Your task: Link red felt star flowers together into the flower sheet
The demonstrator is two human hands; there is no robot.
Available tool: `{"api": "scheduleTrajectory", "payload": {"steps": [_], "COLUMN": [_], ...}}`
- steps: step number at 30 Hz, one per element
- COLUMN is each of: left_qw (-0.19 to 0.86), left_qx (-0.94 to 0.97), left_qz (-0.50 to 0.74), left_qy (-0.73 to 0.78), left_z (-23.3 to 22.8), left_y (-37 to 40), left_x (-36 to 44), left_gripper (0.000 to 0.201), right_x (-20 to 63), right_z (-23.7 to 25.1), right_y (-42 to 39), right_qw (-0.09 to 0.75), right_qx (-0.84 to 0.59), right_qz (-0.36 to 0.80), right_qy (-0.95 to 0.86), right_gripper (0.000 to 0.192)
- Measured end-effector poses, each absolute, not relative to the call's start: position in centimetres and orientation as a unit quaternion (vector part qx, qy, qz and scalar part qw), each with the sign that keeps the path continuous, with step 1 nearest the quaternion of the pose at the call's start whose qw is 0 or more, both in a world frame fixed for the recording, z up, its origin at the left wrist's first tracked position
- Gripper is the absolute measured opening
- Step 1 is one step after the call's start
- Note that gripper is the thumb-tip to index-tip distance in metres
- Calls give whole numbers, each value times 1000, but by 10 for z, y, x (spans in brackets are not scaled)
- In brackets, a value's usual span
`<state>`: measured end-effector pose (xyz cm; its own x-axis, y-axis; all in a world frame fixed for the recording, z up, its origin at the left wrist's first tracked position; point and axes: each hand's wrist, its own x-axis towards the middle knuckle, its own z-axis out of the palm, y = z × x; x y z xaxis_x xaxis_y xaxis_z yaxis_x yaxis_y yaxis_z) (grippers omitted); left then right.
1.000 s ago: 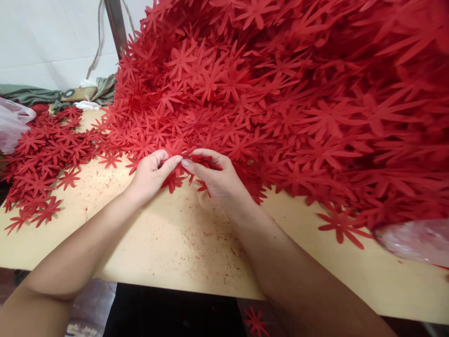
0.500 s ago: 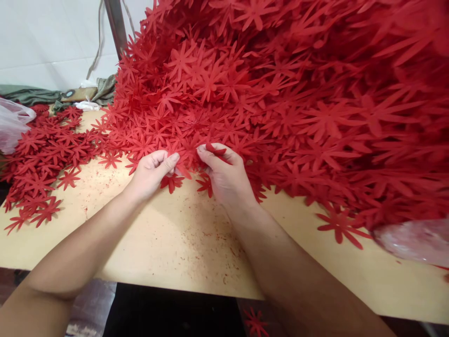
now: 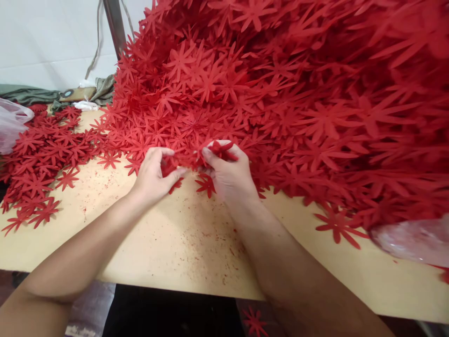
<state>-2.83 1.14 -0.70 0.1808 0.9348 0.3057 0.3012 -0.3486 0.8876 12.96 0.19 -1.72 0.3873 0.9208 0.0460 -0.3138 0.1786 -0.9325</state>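
A tall heap of red flower-shaped cut-outs (image 3: 280, 84) covers the back and right of a pale wooden table (image 3: 168, 238). At the heap's near edge my left hand (image 3: 152, 175) pinches red cut-outs between thumb and fingers. My right hand (image 3: 229, 175) is just to its right, and its fingers are closed on a folded red cut-out (image 3: 220, 150). The two hands are a few centimetres apart, both touching the heap's foot. Loose cut-outs (image 3: 206, 183) lie under and between them.
A flatter spread of the same red cut-outs (image 3: 38, 159) lies at the left. A pink plastic bag (image 3: 10, 124) sits at the far left edge, another plastic bag (image 3: 414, 241) at the right. A metal post (image 3: 114, 25), cloth and a white wall stand behind. Red dust speckles the table.
Both hands have moved a little up into the heap's edge. My right hand lifted a folded cut-out higher; my left thumb has opened away from the fingers around more cut-outs.
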Motion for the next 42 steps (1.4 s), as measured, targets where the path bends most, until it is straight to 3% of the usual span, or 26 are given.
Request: {"api": "scheduleTrajectory", "payload": {"steps": [3,7,10,15,25,33,42], "left_qw": [296,512,589,596,613,627,605], "left_qx": [683,638,580,525,524,518,559], "left_qz": [481,403,394,448,431,437,417], "left_qy": [463,410,402,410,405,385,383], "left_z": [-1,5,2,1,2,2,1], "left_y": [11,3,1,6,4,6,10], "left_x": [-28,-25,-21,-22,-21,-22,-24], "left_gripper": [27,29,33,33,40,40,33], "right_x": [121,113,109,108,105,106,120], "right_z": [-16,-16,-14,-8,-4,-7,-16], "right_y": [-3,-9,-13,-17,-17,-14,0], "right_qw": [692,663,657,642,598,616,719], "right_qx": [-464,-462,-457,-449,-416,-424,-427], "right_qz": [398,377,382,443,567,557,477], "right_qy": [-384,-452,-462,-437,-384,-360,-271], "right_gripper": [28,28,32,33,38,31,21]}}
